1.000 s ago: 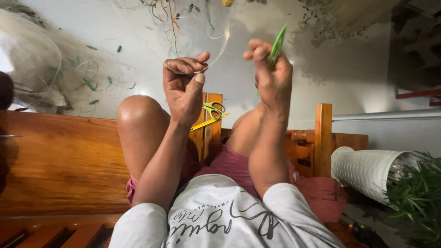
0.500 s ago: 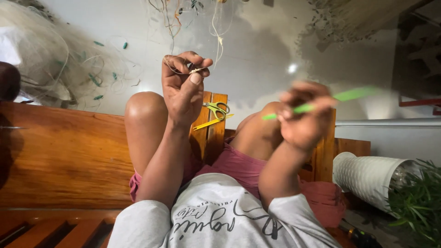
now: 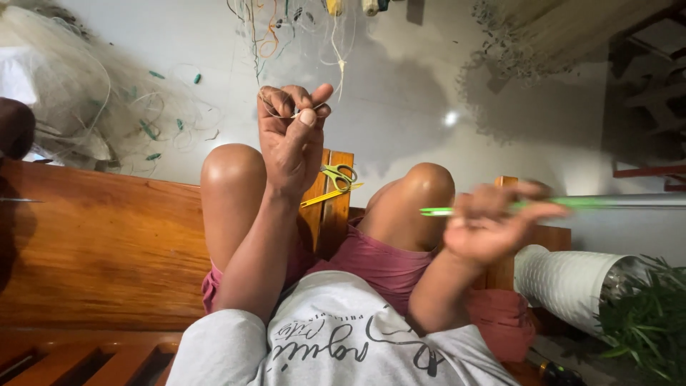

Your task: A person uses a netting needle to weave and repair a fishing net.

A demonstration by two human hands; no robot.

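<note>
My left hand (image 3: 291, 132) is raised in front of me, its fingertips pinched on a thin pale strand of fishing net (image 3: 304, 32) that hangs from above. My right hand (image 3: 493, 221) is lower and to the right, blurred by motion, gripping a long green netting needle (image 3: 514, 207) that lies almost level. Both knees are drawn up between the hands. A pair of yellow-green scissors (image 3: 336, 182) rests on the wooden armrest between my knees, apart from both hands.
I sit on a wooden bench (image 3: 100, 250). A heap of pale netting with green floats (image 3: 93, 114) lies on the floor at left. A white perforated basket (image 3: 572, 282) and a green plant (image 3: 650, 322) are at right.
My right hand has swung down and to the right, pulling the green needle away from the net. My left hand has kept its pinch on the strand, nearly in place.
</note>
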